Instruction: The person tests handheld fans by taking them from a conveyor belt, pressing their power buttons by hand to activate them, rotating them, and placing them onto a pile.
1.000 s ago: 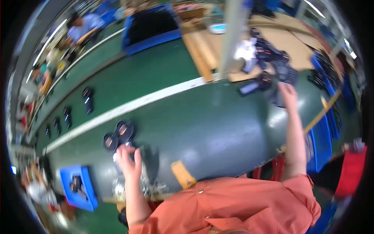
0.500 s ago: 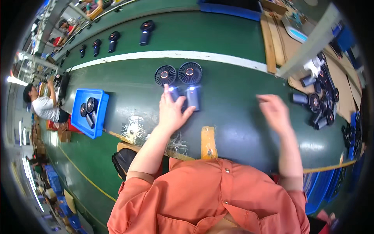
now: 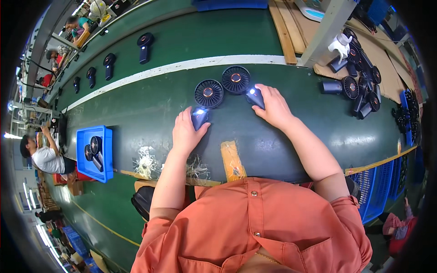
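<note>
Two dark blue handheld fans with round black grilles lie on the green bench in front of me, a white light glowing on each handle. My left hand (image 3: pixel 186 132) is wrapped round the handle of the left fan (image 3: pixel 209 93). Around the handle of the right fan (image 3: pixel 236 79), my right hand (image 3: pixel 271 108) is closed. The two fan heads sit close together, the right one a little farther away. The handles angle apart, each partly hidden by fingers.
A blue bin (image 3: pixel 109 154) with fans stands at the left. More fans (image 3: pixel 359 86) are heaped on cardboard at the right, by a grey post (image 3: pixel 330 29). Beyond the white strip (image 3: pixel 182 65), several fans (image 3: pixel 109 66) stand in a row. Brown tape (image 3: pixel 233 161) covers the near edge.
My right hand has come in from the right and taken the right fan's handle. My left hand has closed on the left fan, and the handles have swung apart.
</note>
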{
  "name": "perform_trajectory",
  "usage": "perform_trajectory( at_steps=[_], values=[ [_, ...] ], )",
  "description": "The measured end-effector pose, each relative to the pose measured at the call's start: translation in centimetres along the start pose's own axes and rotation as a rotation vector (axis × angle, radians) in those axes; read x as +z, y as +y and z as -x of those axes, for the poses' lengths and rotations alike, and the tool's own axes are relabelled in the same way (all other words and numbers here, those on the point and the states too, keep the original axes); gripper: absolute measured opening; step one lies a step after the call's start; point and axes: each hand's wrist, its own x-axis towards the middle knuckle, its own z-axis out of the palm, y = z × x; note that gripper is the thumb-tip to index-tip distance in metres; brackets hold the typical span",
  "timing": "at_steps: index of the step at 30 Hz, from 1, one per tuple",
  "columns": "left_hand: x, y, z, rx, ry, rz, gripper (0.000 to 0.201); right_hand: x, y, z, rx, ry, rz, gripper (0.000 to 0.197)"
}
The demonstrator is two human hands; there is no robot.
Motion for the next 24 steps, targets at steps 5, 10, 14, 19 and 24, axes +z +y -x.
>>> perform_trajectory(
  at_steps=[5, 10, 14, 19, 24],
  values=[
    [-0.5, -0.4, -1.5, -0.088, -0.027, 0.236, 0.046, -0.7, 0.5, 0.1, 0.176, -0.034, -0.242, 0.059],
    [-0.2, 2.5, -2.4, -0.555, -0.097, 1.361, 0.024, -3.6, -2.4, 1.3, 0.408, 0.004, -0.700, 0.046],
    [2.7, 9.9, -3.1, -0.547, -0.053, 1.773, 0.020, -0.7, -2.5, 2.0, 0.445, 0.138, -1.260, 0.035],
    [6.5, 9.4, -2.3, -0.437, -0.216, 1.724, 0.026, 1.4, -0.9, 2.9, 0.491, 0.082, -1.514, 0.030],
    [6.5, 8.0, -2.9, -0.378, -0.146, 1.622, 0.028, 2.1, 0.1, 2.5, 0.481, 0.050, -1.497, 0.025]
  ],
)
